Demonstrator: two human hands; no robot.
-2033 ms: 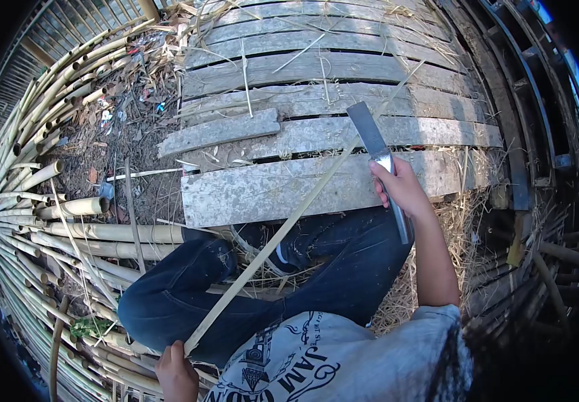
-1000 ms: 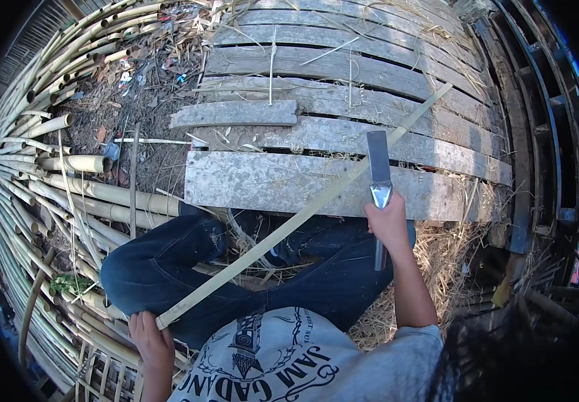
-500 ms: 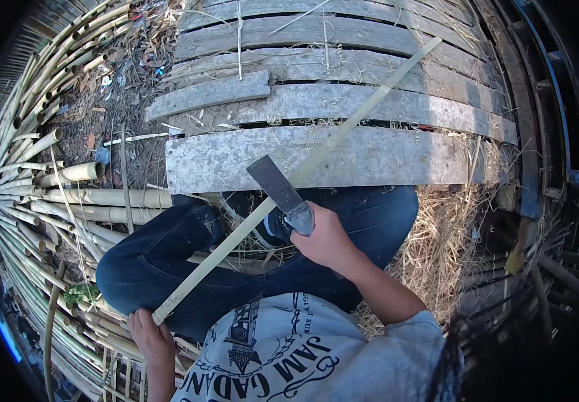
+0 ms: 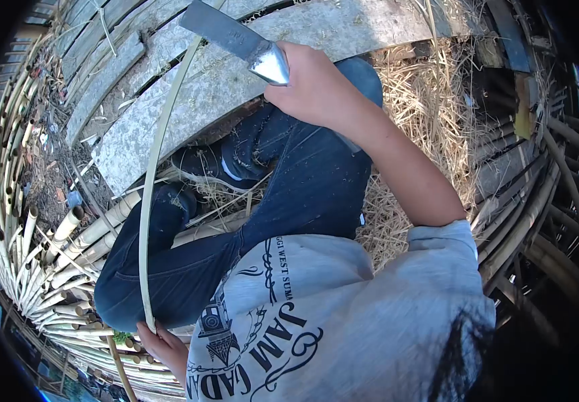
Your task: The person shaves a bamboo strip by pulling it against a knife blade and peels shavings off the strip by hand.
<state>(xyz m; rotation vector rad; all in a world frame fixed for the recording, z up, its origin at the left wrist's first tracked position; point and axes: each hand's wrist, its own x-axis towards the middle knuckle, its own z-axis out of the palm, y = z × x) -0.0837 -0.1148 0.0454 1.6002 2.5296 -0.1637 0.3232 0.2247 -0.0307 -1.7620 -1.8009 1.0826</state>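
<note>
My left hand (image 4: 162, 345), low in the view beside my knee, is closed on the lower end of a long pale bamboo strip (image 4: 146, 201). The strip rises in a slight curve over my leg and across the nearest plank, up to the knife blade. My right hand (image 4: 309, 84) grips a broad-bladed knife (image 4: 225, 37) at the top centre. Its dark blade points up and left, with the tip close to the strip's upper part. Most of the handle is hidden by the hand and forearm.
Weathered planks (image 4: 199, 100) lie in front of my crossed legs (image 4: 316, 174). Many bamboo poles (image 4: 95, 234) fan out at the left. Straw shavings (image 4: 410, 100) cover the ground at the right, with more poles (image 4: 531, 221) beyond. A loose board (image 4: 105, 87) rests at the upper left.
The view has turned and the planks appear higher. My right hand has moved the knife up and away from my lap. The strip now stands steeper and more curved, still in my left hand.
</note>
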